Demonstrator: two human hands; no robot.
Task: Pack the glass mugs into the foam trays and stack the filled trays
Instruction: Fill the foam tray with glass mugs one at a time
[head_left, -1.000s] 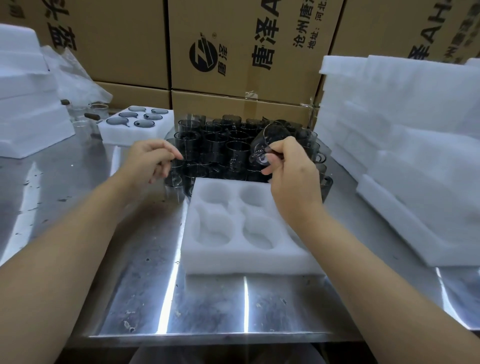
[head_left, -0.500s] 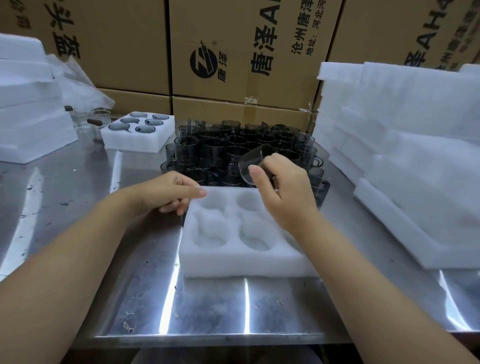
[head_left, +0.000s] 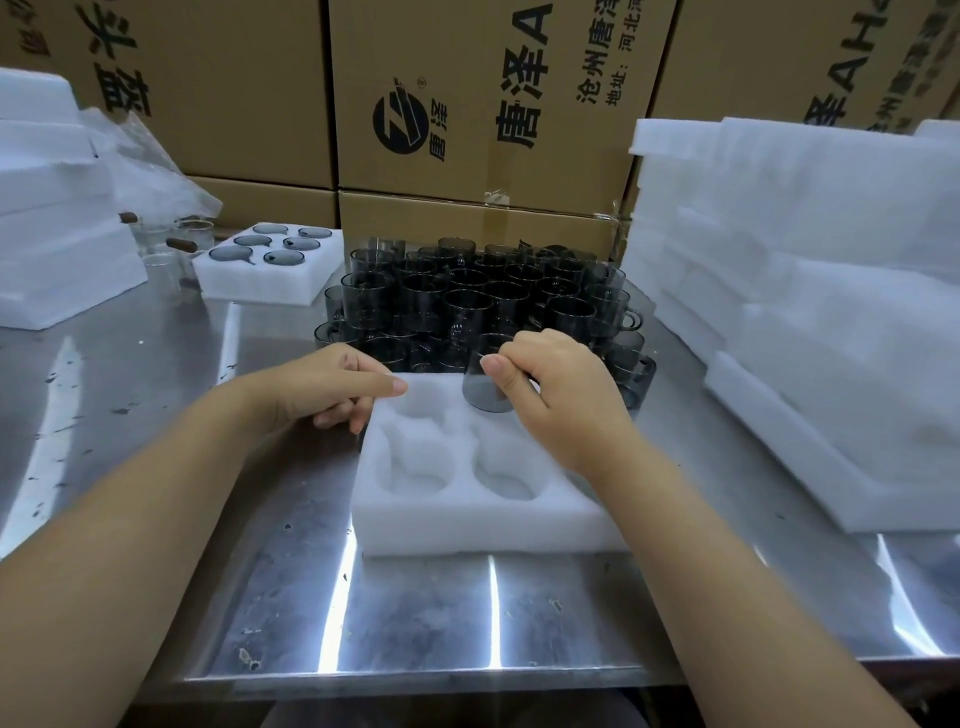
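The fingers (head_left: 501, 371) of the right hand (head_left: 563, 400) curl around a dark glass mug (head_left: 483, 392), holding it upright at the far right pocket of the foam tray (head_left: 467, 525); the left hand (head_left: 322, 387) lays a straight index finger on the tray's far left corner. Behind, more mugs (head_left: 467, 296) stand on the table (head_left: 415, 613) before cardboard boxes (head_left: 467, 93) printed "唐泽" and "AH".

Foam tray (head_left: 483, 525) before mug cluster (head_left: 483, 301), foam stacks (head_left: 810, 291) right.

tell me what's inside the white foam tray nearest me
One smoky grey glass mug, gripped by the right hand, is at a far pocket of the white foam tray. Three visible pockets are empty. The right hand and forearm cover the tray's right side.
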